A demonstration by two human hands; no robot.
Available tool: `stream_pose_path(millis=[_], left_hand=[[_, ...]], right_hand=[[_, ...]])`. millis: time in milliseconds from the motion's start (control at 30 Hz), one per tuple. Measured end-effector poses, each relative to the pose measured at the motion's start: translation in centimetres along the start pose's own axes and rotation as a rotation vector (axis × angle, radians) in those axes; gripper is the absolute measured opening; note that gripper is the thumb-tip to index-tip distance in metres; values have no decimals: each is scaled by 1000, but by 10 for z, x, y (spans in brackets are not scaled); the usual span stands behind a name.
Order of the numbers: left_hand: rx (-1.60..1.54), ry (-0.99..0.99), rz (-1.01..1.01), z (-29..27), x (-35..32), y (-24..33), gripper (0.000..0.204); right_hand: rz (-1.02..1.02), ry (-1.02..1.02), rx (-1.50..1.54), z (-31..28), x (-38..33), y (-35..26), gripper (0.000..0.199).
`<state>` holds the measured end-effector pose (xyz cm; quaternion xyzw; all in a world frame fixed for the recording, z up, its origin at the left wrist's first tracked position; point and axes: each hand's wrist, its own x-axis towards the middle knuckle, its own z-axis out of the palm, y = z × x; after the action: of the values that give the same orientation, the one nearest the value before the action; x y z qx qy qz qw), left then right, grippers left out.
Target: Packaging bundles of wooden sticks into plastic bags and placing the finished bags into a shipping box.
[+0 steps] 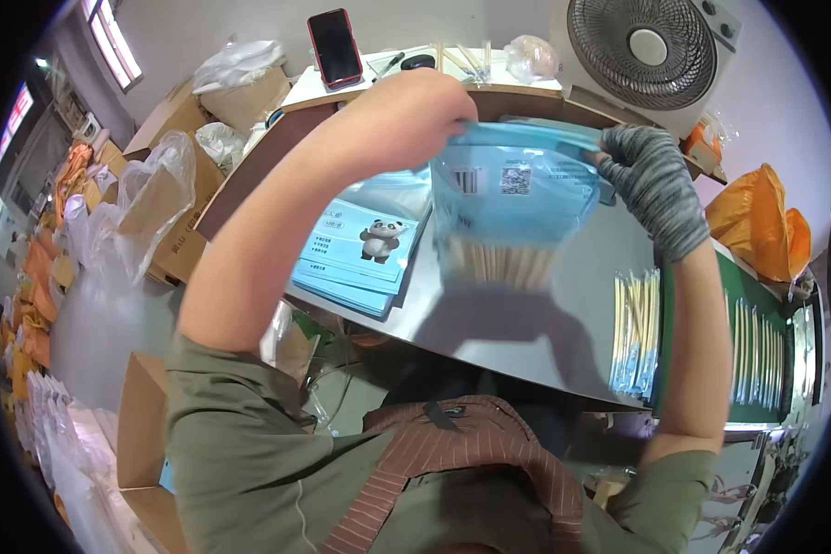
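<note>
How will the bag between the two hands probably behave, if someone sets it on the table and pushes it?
The bag is probably floppy near the top, since its film looks thin. Its lower part may feel stiffer and heavier, because sticks are bunched there. The glossy film might slide easily on the smooth table.

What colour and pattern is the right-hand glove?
The glove is streaked dark and light grey; it shows best in the head view.

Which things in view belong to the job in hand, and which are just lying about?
Likely job things:
Blue bag, held by left hand and right hand
Pale sticks inside it
Stack of flat blue bags
Row of wrapped sticks

Apparently just lying about:
Phone
Fan
Orange bag
</note>
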<state>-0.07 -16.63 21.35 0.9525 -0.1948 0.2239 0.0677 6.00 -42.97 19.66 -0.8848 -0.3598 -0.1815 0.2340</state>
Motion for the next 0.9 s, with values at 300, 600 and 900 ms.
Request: stream_pose_path(millis=[300,600,900], left_hand=[[-67,-282,178,-7,-12,34,8],[80,-320,245,8,11,31,20],[-99,60,344,35,8,40,93]], right_hand=[[-26,-139,-34,-14,-45,8,17],[101,-229,82,-27,-36,17,18],[75,-200,-54,-12,-16,26,21]])
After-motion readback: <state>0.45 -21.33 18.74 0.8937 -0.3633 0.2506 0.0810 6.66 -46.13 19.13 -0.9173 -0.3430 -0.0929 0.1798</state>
